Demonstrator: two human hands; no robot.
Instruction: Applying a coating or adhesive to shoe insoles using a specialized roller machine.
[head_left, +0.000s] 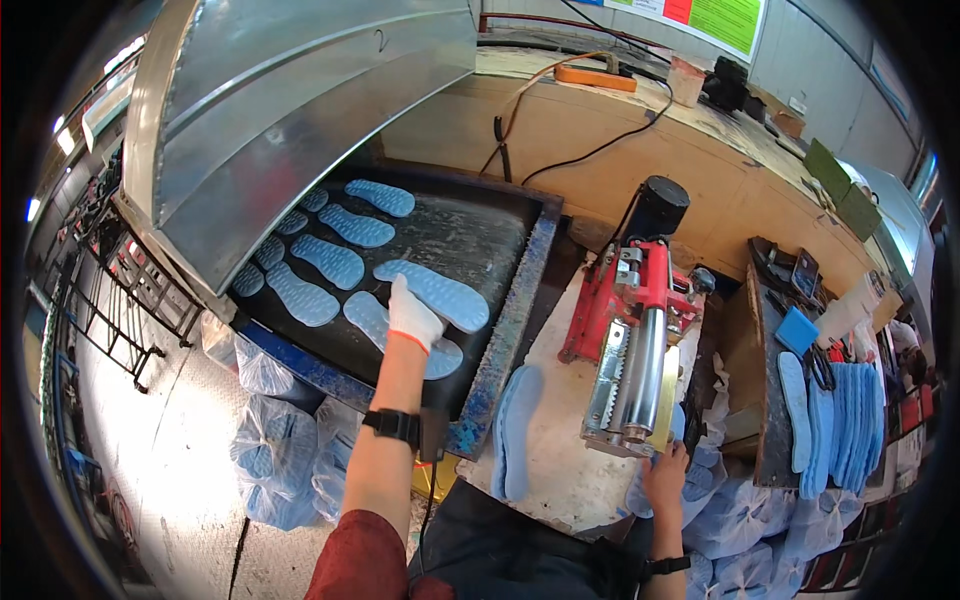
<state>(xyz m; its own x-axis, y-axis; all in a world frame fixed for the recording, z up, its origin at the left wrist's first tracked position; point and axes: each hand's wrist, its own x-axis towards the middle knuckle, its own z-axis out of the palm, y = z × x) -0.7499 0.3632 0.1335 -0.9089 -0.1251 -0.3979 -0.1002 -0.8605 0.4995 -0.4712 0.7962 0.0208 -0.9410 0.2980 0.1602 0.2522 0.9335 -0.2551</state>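
In my gloved left hand (412,315) is a light blue insole (448,298), gripped at its side above the black conveyor bed (465,230). Below it, another insole (442,360) lies partly hidden by that hand. Several dimpled insoles (328,260) are spread farther left, some partly under the metal hood. My bare right hand (667,477) has curled fingers at the near end of a red roller machine (640,290). Blue material (677,422) shows just above those fingertips; what they grip is hidden. Blue insoles (517,432) stand on the worktop between my hands.
A sheet-metal hood (310,90) overhangs the bed's left side. To the right, a row of blue insoles (850,425) sits on a shelf beside scissors (822,370). Clear bags (275,455) of blue pieces flank the station. An orange power strip (596,78) and cables lie behind.
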